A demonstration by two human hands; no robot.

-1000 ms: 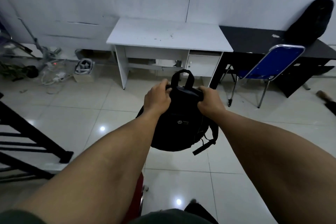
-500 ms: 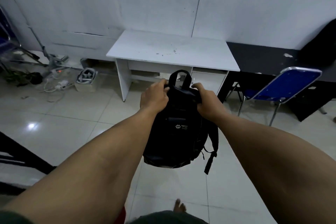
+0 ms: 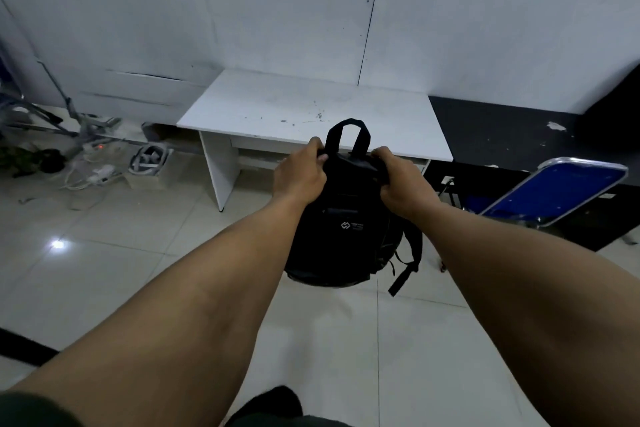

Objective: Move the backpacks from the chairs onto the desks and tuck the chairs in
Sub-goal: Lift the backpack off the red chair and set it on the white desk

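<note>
1. Backpack [image 3: 343, 218] first: it is held off the floor, out in front of the body, just short of the front edge of the white desk [image 3: 311, 107].
2. The left hand [image 3: 299, 177] is clamped on the bag's top left corner, and the right hand [image 3: 403, 180] is clamped on the top right corner; both sets of fingers are wrapped tight round the fabric, with the carry loop standing free between them.
3. A change is noted against a second ago: the white desk is now seen much nearer and larger, its front edge right behind the knuckles, while the grip has been kept the same. The bag is being carried forward.
4. What that means is judged plainly: the carry is almost finished, and only the lift over the edge and the set-down on the desk top seem to be left for this bag.
5. The bag's long axis is held close to upright, top with its loop pointing up and a little away toward the wall, bottom hanging down toward the tiles. The logo face is turned to the camera, and a loose strap is left dangling at the lower right.
6. A blue chair [image 3: 554, 191] is seen to the right, in front of the black desk [image 3: 502, 128], not yet tucked in; that job is judged still to come.
7. Cables and clutter are left lying on the floor at far left, well apart from the path.
</note>
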